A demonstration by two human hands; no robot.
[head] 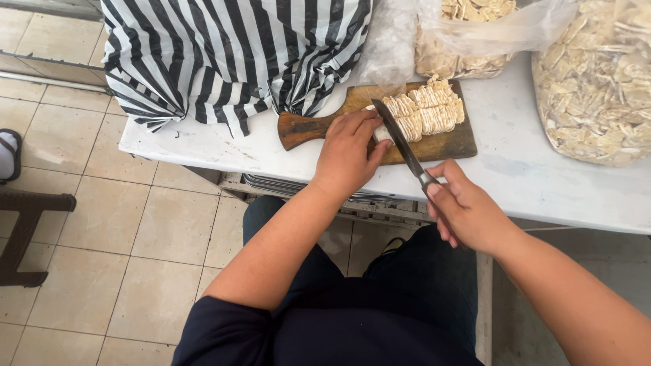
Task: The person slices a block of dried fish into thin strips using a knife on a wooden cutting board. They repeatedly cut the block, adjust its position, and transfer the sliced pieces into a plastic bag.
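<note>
While the left hand [347,157] presses down on the near end of a pale ridged block of food [424,112], fingers curled over it, the right hand [464,211] is wrapped tight around the handle of a knife [401,141]. That blade runs up and to the left from the fist, its tip lying across the block just beside the left fingertips. The food sits on a dark wooden cutting board [447,144], already scored into rows of thin slices that stay packed together at the far end. The board rests on a white tabletop [529,176], close to its near edge, handle pointing left. Just behind the board, a black-and-white striped plastic bag [230,54] bulges on the left. To the right, two clear bags of pale cut pieces sit on the tabletop: one [468,41] just behind the board, another, bigger [600,81], at the far right. Below, dark trousers [407,298] and a beige tiled floor [135,237].
</note>
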